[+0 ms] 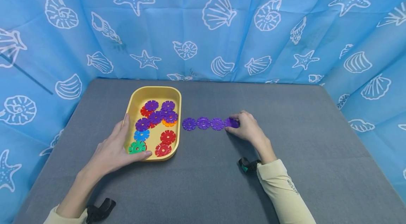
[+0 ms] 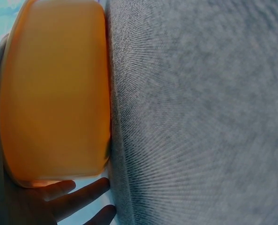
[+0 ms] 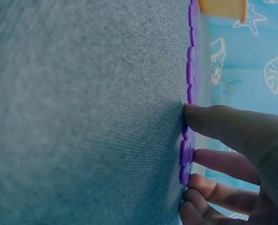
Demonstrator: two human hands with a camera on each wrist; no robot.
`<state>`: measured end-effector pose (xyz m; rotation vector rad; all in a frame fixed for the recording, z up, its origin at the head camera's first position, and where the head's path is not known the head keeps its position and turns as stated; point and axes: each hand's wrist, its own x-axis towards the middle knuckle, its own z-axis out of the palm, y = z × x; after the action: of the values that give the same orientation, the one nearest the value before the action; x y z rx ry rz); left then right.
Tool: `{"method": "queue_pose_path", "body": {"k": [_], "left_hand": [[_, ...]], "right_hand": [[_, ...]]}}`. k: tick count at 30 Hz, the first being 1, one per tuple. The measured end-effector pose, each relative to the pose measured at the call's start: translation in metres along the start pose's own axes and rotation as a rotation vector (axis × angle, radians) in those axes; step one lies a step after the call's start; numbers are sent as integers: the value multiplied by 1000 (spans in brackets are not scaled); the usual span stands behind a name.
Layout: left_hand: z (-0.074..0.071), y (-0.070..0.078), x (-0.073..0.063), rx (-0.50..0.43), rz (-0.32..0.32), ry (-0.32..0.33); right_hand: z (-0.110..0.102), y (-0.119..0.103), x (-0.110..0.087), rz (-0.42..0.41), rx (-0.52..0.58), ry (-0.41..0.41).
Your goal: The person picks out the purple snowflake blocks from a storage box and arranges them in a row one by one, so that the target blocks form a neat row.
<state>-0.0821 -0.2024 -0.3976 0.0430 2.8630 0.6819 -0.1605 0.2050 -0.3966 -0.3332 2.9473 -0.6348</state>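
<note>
A row of purple snowflake building discs [image 1: 203, 123] lies flat on the table to the right of a yellow tray [image 1: 178, 139]. At the row's right end, my right hand [image 1: 247, 127] pinches the last purple disc [image 1: 233, 122], its thumb at the near edge and fingers at the far edge. In the right wrist view, the thumb and fingertips sit at the purple discs [image 3: 186, 154] close to the cloth. My left hand [image 1: 112, 150] grips the tray's near left corner, with the thumb over the front rim and fingers along the left side. The tray wall [image 2: 54, 93] fills much of the left wrist view.
Inside the tray lie several purple discs [image 1: 156, 117], red discs [image 1: 168, 137], a blue disc [image 1: 141, 135], a green disc [image 1: 137, 147] and an orange disc [image 1: 169, 123]. Grey cloth covers the table [image 1: 203, 188]. A blue curtain [image 1: 190, 23] with white shells hangs behind and at both sides.
</note>
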Motion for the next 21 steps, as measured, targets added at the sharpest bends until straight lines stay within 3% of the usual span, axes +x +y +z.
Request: {"method": "queue_pose_path", "body": {"k": [21], "left_hand": [[0,-1,0,-8,12,5]], "right_hand": [[-1,-1,-2,13,11,-6]]}}
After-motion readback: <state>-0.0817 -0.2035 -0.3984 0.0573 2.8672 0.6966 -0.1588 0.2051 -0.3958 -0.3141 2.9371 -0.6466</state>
